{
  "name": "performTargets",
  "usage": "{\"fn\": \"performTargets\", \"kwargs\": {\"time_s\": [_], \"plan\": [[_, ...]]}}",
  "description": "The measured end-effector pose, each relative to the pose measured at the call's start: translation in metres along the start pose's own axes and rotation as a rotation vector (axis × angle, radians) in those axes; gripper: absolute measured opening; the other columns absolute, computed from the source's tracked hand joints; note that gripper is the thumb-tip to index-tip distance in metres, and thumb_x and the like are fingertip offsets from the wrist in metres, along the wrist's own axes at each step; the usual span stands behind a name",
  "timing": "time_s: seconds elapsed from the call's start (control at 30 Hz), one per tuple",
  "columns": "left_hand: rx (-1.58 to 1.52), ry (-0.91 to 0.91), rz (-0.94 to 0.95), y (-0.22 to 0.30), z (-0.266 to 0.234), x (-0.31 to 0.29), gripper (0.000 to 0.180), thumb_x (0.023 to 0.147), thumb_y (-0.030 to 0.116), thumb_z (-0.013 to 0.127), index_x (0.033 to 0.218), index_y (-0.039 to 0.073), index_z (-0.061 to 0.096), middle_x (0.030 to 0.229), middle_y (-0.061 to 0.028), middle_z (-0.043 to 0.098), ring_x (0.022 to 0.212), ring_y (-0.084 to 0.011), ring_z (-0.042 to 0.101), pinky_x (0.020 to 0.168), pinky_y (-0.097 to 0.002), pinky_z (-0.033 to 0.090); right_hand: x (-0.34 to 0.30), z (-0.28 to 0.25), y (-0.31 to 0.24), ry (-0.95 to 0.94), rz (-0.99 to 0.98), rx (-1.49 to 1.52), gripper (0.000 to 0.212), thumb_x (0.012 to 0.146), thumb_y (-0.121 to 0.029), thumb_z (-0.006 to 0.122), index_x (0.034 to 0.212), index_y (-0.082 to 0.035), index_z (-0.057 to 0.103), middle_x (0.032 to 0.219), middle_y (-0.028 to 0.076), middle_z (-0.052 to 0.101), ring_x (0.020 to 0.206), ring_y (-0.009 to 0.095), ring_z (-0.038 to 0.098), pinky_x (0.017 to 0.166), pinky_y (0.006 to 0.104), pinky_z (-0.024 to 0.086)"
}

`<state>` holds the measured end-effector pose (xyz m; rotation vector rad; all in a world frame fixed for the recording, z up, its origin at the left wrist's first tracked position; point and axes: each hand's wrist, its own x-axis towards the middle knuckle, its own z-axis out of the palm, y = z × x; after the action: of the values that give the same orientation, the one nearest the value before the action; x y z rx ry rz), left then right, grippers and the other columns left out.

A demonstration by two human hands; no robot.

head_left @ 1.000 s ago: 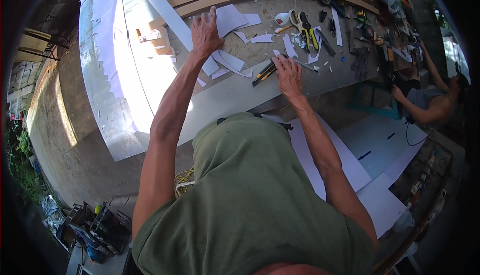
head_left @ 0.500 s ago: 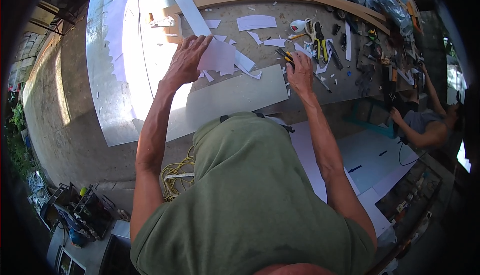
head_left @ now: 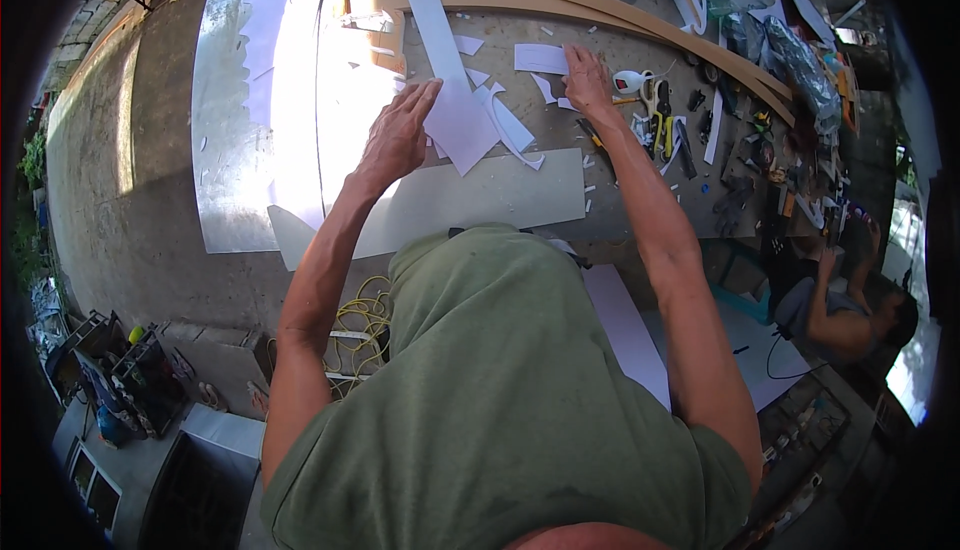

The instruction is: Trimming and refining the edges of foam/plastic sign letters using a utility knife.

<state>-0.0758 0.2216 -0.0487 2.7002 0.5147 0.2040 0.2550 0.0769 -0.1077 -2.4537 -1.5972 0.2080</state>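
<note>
My left hand (head_left: 400,138) lies open, fingers stretched out, over the left edge of an angular white sheet piece (head_left: 462,133) on the table. A long pale strip (head_left: 425,12) runs up from that piece. Farther right, my right hand (head_left: 588,80) has its fingers bent round the right end of a rectangular white sheet piece (head_left: 538,58), hiding that end. A yellow-and-black utility knife (head_left: 591,133) lies beside my right forearm, partly hidden by it. Curved white offcuts (head_left: 512,128) lie between my hands.
Long tan strips (head_left: 590,12) cross the far side of the table (head_left: 500,32). To the right are scissors (head_left: 655,100), pliers and other tools. A grey panel (head_left: 500,195) lies along the near edge. Another person (head_left: 840,315) sits at the right; yellow cord (head_left: 355,325) lies below.
My right hand has left the utility knife and moved away from me to the rectangular white piece. The angular piece under my left hand has turned. The whole view has shifted slightly.
</note>
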Motion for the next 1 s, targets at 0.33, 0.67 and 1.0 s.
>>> {"fn": "performTargets", "kwargs": {"time_s": [0.33,0.67,1.0], "plan": [[-0.696,0.11,-0.668,0.042,0.036,-0.075,0.046,0.085,0.011,0.064,0.13,0.001,0.061,0.095,-0.0118,0.075,0.078,-0.0188,0.072,0.077,-0.0331,0.056,-0.034,-0.017,-0.017,0.151,0.064,-0.027,0.051,0.08,-0.026,0.071,0.119,0.001,0.053,0.103,0.023,0.053,0.099,0.04,0.057,0.084,0.0486,0.049],[-0.818,0.035,-0.692,0.068,0.043,-0.082,0.037,0.085,0.012,0.066,0.121,0.002,0.067,0.082,-0.0096,0.074,0.072,-0.0185,0.069,0.071,-0.0325,0.055,-0.195,-0.032,-0.112,0.004,-0.047,0.402,0.058,0.081,-0.018,0.07,0.132,0.0,0.049,0.108,0.021,0.053,0.097,0.037,0.058,0.085,0.0458,0.051],[-0.571,0.309,-0.694,0.081,0.069,-0.05,0.078,0.075,0.014,0.078,0.141,-0.005,0.041,0.111,-0.0171,0.06,0.089,-0.0234,0.065,0.077,-0.0374,0.055,-0.214,-0.006,-0.102,-0.053,-0.223,0.206,0.061,0.078,-0.016,0.073,0.132,0.001,0.05,0.117,0.018,0.053,0.107,0.035,0.053,0.093,0.0432,0.048]]}}
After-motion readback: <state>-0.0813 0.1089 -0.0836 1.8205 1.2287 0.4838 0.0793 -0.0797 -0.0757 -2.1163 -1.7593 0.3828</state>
